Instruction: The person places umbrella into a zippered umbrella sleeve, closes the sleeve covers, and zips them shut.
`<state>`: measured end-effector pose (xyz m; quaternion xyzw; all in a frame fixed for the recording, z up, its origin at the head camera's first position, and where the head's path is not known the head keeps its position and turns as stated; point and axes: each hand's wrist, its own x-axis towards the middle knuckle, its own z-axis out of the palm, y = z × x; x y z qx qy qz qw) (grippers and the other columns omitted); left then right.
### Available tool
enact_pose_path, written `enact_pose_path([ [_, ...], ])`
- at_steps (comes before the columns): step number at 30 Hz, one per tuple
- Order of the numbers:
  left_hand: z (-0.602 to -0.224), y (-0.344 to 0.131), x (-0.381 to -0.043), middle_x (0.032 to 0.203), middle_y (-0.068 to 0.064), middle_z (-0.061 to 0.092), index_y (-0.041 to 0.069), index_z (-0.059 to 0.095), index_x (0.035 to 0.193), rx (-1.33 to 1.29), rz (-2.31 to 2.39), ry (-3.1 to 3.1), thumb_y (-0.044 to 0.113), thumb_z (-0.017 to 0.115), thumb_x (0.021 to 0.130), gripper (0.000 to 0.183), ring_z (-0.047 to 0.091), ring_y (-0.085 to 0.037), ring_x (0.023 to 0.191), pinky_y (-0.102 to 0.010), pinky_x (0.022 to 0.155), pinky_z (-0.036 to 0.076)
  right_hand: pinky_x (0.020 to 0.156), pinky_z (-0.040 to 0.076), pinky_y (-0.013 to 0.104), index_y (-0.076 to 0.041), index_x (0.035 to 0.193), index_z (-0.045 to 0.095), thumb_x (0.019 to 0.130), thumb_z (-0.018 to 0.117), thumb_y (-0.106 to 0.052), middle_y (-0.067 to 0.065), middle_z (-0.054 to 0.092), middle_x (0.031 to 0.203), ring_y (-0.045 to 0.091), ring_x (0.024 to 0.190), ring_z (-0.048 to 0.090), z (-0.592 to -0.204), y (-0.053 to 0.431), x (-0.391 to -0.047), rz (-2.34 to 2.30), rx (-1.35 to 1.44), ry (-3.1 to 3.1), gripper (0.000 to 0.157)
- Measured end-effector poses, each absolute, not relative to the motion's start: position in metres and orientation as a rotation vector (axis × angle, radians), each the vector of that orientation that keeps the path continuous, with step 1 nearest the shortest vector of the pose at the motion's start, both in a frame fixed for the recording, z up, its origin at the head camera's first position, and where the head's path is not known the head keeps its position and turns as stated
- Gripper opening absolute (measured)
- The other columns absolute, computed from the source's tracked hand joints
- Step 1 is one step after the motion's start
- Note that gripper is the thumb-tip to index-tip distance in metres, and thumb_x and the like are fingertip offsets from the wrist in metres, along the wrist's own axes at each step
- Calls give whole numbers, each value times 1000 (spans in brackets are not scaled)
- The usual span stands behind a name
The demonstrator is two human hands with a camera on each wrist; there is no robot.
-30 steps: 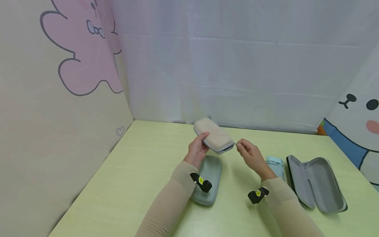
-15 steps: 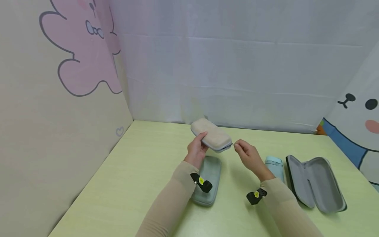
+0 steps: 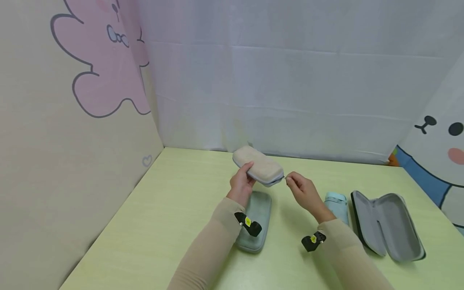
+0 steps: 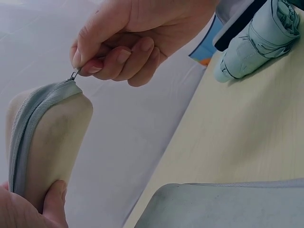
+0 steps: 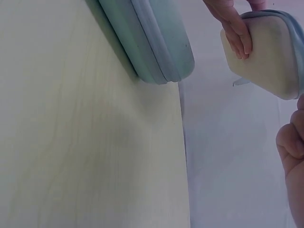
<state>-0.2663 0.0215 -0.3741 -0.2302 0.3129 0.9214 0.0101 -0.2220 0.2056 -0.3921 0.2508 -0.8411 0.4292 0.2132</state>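
Observation:
A cream zippered hard case (image 3: 258,166) is held up above the table in my left hand (image 3: 241,186), thumb on its upper face in the head view. At the case's right end, my right hand (image 3: 305,194) pinches the small metal zipper pull (image 4: 74,75) between thumb and forefinger. A grey zip band (image 4: 33,111) runs round the cream shell, and a narrow dark slit shows near the pull in the head view. Below the left hand, a grey-green hard case (image 3: 259,211) lies on the table, partly covered by the left forearm.
To the right lies a light blue folded umbrella (image 3: 337,204), partly behind the right wrist. Beside it an unfolded hard case with grey lining (image 3: 393,223) lies on the pale table (image 3: 145,233). White cloth (image 3: 290,88) hangs along the table's back edge.
The cream case and both hands have shifted slightly left. The dark slit near the pull looks narrower. My grip on the case and the pull stays the same.

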Motion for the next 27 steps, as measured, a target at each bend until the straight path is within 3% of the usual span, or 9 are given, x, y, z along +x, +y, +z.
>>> enact_pose_path([
  [27, -372, 26, -266, 101, -17, 64, -7, 55, 115, -787, 2918, 926, 3, 74, 74, 46, 62, -20, 86, -31, 75, 51, 45, 34, 25, -5, 78, 54, 91, 53, 3, -9, 39, 60, 3, 49, 34, -392, 189, -215, 1191, 824, -2283, 15],
])
